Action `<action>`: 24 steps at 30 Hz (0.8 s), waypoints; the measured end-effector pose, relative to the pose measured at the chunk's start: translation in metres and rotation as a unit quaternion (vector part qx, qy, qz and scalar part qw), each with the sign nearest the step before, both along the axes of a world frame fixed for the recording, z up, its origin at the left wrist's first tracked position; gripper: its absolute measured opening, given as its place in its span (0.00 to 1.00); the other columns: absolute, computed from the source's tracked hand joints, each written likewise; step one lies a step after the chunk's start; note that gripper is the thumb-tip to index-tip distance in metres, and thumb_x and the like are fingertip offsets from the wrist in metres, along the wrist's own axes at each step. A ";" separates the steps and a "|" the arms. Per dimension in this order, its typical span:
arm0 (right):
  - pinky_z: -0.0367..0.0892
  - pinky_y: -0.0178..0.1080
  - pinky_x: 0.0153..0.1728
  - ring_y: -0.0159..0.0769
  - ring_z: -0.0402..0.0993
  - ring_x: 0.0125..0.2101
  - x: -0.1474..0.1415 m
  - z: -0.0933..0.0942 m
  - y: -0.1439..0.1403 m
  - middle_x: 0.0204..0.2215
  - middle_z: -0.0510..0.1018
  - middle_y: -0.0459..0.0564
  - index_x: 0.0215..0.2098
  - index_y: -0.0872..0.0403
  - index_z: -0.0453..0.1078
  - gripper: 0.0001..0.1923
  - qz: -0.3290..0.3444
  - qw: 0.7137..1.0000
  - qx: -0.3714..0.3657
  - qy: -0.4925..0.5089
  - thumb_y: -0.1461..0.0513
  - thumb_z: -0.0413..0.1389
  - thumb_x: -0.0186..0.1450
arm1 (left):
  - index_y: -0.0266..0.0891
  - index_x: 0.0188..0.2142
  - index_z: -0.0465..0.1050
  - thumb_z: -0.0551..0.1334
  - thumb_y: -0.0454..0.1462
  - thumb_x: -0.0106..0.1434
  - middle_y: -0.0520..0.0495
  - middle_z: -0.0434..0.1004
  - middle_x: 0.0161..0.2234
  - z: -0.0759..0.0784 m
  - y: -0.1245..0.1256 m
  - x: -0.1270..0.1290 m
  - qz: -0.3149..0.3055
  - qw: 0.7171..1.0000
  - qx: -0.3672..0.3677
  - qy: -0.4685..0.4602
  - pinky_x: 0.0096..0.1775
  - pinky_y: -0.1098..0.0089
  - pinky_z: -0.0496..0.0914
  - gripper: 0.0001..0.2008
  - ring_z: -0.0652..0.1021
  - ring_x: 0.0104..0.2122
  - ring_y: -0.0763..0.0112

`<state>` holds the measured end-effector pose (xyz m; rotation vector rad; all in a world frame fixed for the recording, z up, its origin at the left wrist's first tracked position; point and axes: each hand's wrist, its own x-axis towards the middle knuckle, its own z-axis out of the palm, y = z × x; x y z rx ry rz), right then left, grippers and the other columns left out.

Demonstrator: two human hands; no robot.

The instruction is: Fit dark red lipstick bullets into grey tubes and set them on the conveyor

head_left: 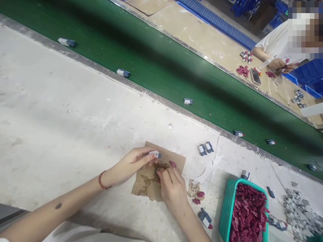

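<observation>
both hands over a cardboard scrap point(146, 186)
left hand point(131, 164) pinches a small grey-white piece point(154, 154) at its fingertips; right hand point(173, 188), just beside it, curls shut, fingertips pressing a dark red piece point(158, 171) onto the cardboard.

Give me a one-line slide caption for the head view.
Left hand holds a small grey-white part over stained cardboard; right hand presses on it beside a teal basket of maroon pieces.

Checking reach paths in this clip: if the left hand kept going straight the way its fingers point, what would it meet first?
The left hand, holding a small white-and-grey part, points right along the cardboard sheet. First in line looks like the dark red piece on it, though depth is hard to judge.
</observation>
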<state>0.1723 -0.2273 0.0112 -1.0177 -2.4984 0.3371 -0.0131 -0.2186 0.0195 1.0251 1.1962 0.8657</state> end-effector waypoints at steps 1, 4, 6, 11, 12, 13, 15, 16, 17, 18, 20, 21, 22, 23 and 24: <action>0.60 0.38 0.24 0.37 0.65 0.24 -0.001 0.000 0.000 0.22 0.70 0.48 0.28 0.52 0.65 0.17 0.002 1.000 -0.004 0.003 0.69 0.43 0.72 | 0.37 0.31 0.71 0.53 0.52 0.67 0.48 0.73 0.27 0.000 -0.001 0.001 -0.004 1.000 0.008 0.008 0.28 0.70 0.68 0.22 0.71 0.24 0.71; 0.61 0.39 0.24 0.38 0.65 0.24 -0.001 -0.002 -0.001 0.22 0.71 0.49 0.27 0.52 0.65 0.18 -0.008 1.000 -0.020 0.016 0.68 0.42 0.72 | 0.36 0.36 0.70 0.48 0.52 0.70 0.50 0.71 0.25 -0.002 -0.004 0.002 -0.016 0.999 0.029 0.020 0.25 0.71 0.66 0.23 0.68 0.20 0.73; 0.62 0.39 0.26 0.38 0.66 0.24 0.000 -0.003 -0.001 0.22 0.72 0.49 0.27 0.52 0.66 0.18 -0.020 0.998 -0.052 0.042 0.67 0.43 0.72 | 0.36 0.41 0.70 0.49 0.50 0.70 0.49 0.72 0.27 -0.004 -0.005 0.002 -0.025 0.996 0.064 0.064 0.27 0.71 0.68 0.21 0.71 0.23 0.71; 0.65 0.35 0.24 0.33 0.69 0.22 0.010 0.003 0.004 0.21 0.74 0.45 0.30 0.52 0.70 0.12 -0.110 0.920 -0.307 0.218 0.59 0.50 0.70 | 0.38 0.43 0.71 0.48 0.44 0.72 0.43 0.79 0.36 -0.010 -0.008 0.002 -0.093 0.962 0.181 0.184 0.36 0.69 0.71 0.17 0.78 0.35 0.64; 0.65 0.34 0.23 0.32 0.69 0.21 0.011 0.005 0.005 0.20 0.73 0.44 0.31 0.53 0.70 0.12 -0.139 0.887 -0.349 0.268 0.57 0.51 0.70 | 0.38 0.43 0.71 0.47 0.43 0.72 0.43 0.80 0.36 -0.012 -0.008 0.002 -0.108 0.952 0.208 0.198 0.35 0.69 0.71 0.17 0.79 0.33 0.65; 0.64 0.33 0.21 0.32 0.69 0.19 0.012 0.007 0.006 0.18 0.72 0.43 0.31 0.53 0.71 0.13 -0.163 0.855 -0.379 0.313 0.55 0.53 0.69 | 0.38 0.43 0.71 0.46 0.43 0.73 0.44 0.80 0.35 -0.014 -0.009 0.003 -0.121 0.941 0.235 0.213 0.33 0.70 0.71 0.18 0.79 0.31 0.65; 0.64 0.33 0.20 0.30 0.67 0.17 0.012 0.011 0.007 0.16 0.71 0.42 0.31 0.54 0.71 0.15 -0.188 0.805 -0.413 0.381 0.51 0.56 0.66 | 0.38 0.43 0.70 0.45 0.43 0.74 0.44 0.80 0.34 -0.017 -0.010 0.004 -0.136 0.916 0.286 0.245 0.31 0.71 0.70 0.18 0.79 0.30 0.66; 0.63 0.32 0.19 0.30 0.66 0.17 0.011 0.012 0.008 0.16 0.71 0.42 0.31 0.54 0.71 0.16 -0.193 0.788 -0.424 0.402 0.50 0.57 0.65 | 0.38 0.43 0.70 0.45 0.43 0.74 0.44 0.81 0.34 -0.018 -0.010 0.005 -0.141 0.905 0.306 0.260 0.31 0.71 0.70 0.18 0.79 0.29 0.66; 0.63 0.32 0.18 0.29 0.65 0.16 0.010 0.013 0.008 0.15 0.70 0.41 0.30 0.54 0.71 0.16 -0.194 0.775 -0.432 0.417 0.49 0.57 0.65 | 0.38 0.43 0.70 0.44 0.43 0.74 0.44 0.81 0.33 -0.019 -0.011 0.006 -0.145 0.896 0.320 0.272 0.30 0.71 0.70 0.19 0.79 0.29 0.66; 0.63 0.32 0.18 0.29 0.65 0.15 0.008 0.013 0.007 0.15 0.70 0.41 0.30 0.54 0.71 0.17 -0.194 0.766 -0.437 0.430 0.49 0.58 0.64 | 0.38 0.44 0.70 0.44 0.44 0.74 0.45 0.81 0.33 -0.019 -0.011 0.006 -0.149 0.888 0.332 0.281 0.30 0.71 0.70 0.19 0.79 0.29 0.66; 0.63 0.32 0.18 0.28 0.64 0.15 0.004 0.013 0.006 0.15 0.70 0.41 0.30 0.54 0.70 0.17 -0.193 0.756 -0.442 0.443 0.48 0.59 0.63 | 0.38 0.43 0.70 0.43 0.44 0.74 0.45 0.80 0.32 -0.019 -0.012 0.007 -0.153 0.878 0.350 0.290 0.29 0.72 0.69 0.20 0.79 0.28 0.67; 0.63 0.32 0.18 0.28 0.64 0.15 0.003 0.012 0.006 0.15 0.70 0.41 0.29 0.54 0.70 0.17 -0.192 0.754 -0.444 0.445 0.48 0.59 0.63 | 0.38 0.43 0.69 0.43 0.44 0.74 0.45 0.80 0.32 -0.019 -0.012 0.007 -0.154 0.874 0.356 0.292 0.28 0.72 0.69 0.20 0.79 0.28 0.67; 0.63 0.32 0.18 0.28 0.64 0.15 0.001 0.012 0.005 0.15 0.70 0.41 0.29 0.54 0.70 0.17 -0.191 0.753 -0.445 0.445 0.48 0.59 0.63 | 0.38 0.43 0.69 0.42 0.44 0.74 0.46 0.80 0.32 -0.018 -0.012 0.008 -0.155 0.872 0.361 0.292 0.28 0.72 0.69 0.20 0.79 0.27 0.67; 0.64 0.32 0.18 0.28 0.64 0.15 0.000 0.011 0.004 0.15 0.70 0.41 0.29 0.54 0.70 0.18 -0.189 0.754 -0.447 0.443 0.48 0.59 0.63 | 0.37 0.43 0.69 0.42 0.44 0.75 0.46 0.80 0.32 -0.018 -0.012 0.008 -0.156 0.870 0.364 0.292 0.28 0.72 0.69 0.20 0.80 0.27 0.67; 0.64 0.32 0.19 0.28 0.64 0.15 -0.001 0.010 0.004 0.15 0.71 0.41 0.29 0.54 0.70 0.18 -0.187 0.755 -0.448 0.441 0.48 0.58 0.63 | 0.37 0.43 0.69 0.42 0.44 0.75 0.46 0.80 0.31 -0.018 -0.012 0.009 -0.157 0.870 0.365 0.292 0.28 0.72 0.69 0.20 0.80 0.27 0.67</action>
